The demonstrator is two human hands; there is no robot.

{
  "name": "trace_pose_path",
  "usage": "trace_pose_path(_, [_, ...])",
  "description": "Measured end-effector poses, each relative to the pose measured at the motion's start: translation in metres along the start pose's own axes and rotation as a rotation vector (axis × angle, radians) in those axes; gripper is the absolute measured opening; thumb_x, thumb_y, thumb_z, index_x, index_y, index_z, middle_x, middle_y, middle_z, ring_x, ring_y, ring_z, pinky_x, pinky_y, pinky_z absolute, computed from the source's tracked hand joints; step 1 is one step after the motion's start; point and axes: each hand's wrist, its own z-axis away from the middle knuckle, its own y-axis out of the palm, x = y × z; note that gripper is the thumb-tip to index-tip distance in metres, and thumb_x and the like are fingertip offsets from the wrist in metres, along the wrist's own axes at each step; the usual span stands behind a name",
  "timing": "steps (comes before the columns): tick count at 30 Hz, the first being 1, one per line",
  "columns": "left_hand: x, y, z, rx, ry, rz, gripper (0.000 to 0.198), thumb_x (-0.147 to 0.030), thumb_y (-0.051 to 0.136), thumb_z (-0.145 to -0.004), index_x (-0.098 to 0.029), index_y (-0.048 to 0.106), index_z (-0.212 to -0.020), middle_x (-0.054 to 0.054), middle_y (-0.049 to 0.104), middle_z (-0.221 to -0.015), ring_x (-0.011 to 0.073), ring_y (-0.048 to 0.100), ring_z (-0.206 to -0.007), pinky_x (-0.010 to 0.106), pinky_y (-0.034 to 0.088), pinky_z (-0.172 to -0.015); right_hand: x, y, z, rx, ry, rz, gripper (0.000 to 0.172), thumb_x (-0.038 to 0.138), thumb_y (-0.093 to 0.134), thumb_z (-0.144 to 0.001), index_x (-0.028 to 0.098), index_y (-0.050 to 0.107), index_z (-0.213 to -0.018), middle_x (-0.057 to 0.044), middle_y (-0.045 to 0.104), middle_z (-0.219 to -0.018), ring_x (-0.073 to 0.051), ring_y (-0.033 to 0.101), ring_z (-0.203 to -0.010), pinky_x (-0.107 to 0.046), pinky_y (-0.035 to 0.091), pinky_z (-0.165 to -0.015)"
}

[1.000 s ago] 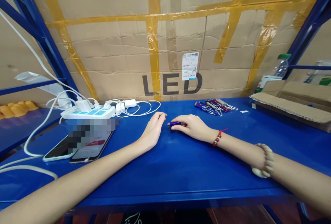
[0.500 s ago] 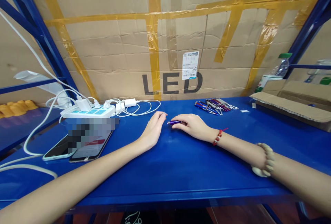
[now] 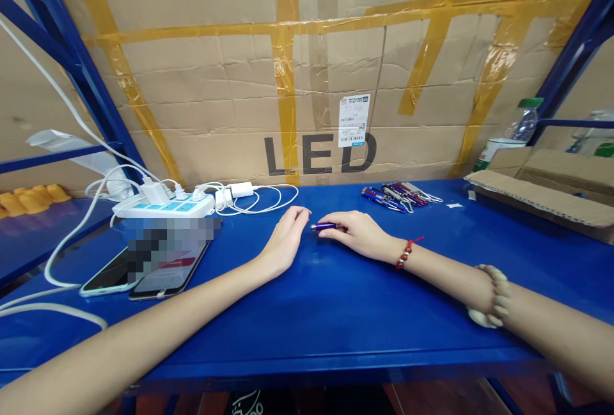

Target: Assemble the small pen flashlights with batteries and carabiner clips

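Pinched between the thumb and fingers of my right hand (image 3: 359,234) is a small purple flashlight (image 3: 324,226), a short metallic cylinder whose shiny end points left. The rest of it is hidden in the hand. Just left of that end, my left hand (image 3: 285,242) rests on its edge on the blue shelf (image 3: 336,319). Its fingers are loosely stretched and together, and nothing shows in them; its thumb is out of sight. Behind my right hand lies a group of small keychain flashlights (image 3: 396,197) in blue, silver and red, with metal clips.
A white power strip (image 3: 165,207) with plugs and looping white cables (image 3: 275,194) sits at the back left. Two phones (image 3: 167,274) lie in front of it. On the right stand an open cardboard box (image 3: 537,201) and a plastic bottle (image 3: 511,130). A large taped carton (image 3: 206,101) forms the back.
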Motion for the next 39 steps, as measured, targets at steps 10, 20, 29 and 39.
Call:
trace_pose_path(10, [0.001,0.0004,-0.0005,-0.011,0.003,0.009,0.03,-0.039,0.029,-0.089,-0.021,0.052,-0.097,0.005,0.059,-0.105,0.0197,0.05,-0.105,0.035,0.034,-0.097,0.0044,-0.0017,0.0007,0.007,0.012,0.063,0.034,0.052,0.047,-0.084,0.026,0.067,-0.094,0.0,0.069,-0.082,-0.015,0.059,-0.069,-0.024,0.038,-0.059])
trace_pose_path(20, [0.0013,0.0008,-0.0006,-0.005,0.006,0.005,0.03,-0.039,0.029,-0.089,-0.021,0.052,-0.096,0.005,0.059,-0.103,0.0194,0.05,-0.105,0.034,0.035,-0.097,0.0034,-0.0002,0.0003,-0.016,-0.001,0.048,0.029,0.045,0.049,-0.085,0.027,0.067,-0.097,0.0,0.069,-0.098,-0.017,0.063,-0.084,-0.026,0.043,-0.068])
trace_pose_path(29, [0.0031,0.0009,-0.0013,-0.002,0.008,-0.008,0.032,-0.041,0.028,-0.089,-0.021,0.052,-0.096,0.005,0.059,-0.104,0.0198,0.05,-0.106,0.035,0.034,-0.097,0.002,-0.0008,0.0007,0.008,0.013,0.036,0.032,0.05,0.047,-0.084,0.027,0.066,-0.096,0.0,0.07,-0.092,-0.016,0.061,-0.076,-0.025,0.041,-0.064])
trace_pose_path(39, [0.0004,0.0003,-0.0002,0.012,-0.002,-0.017,0.033,-0.041,0.027,-0.089,-0.021,0.052,-0.098,0.005,0.058,-0.104,0.0198,0.049,-0.106,0.035,0.034,-0.097,0.0041,-0.0021,0.0004,0.027,0.032,0.057,0.033,0.052,0.048,-0.083,0.026,0.066,-0.094,0.001,0.069,-0.086,-0.015,0.059,-0.072,-0.024,0.038,-0.061])
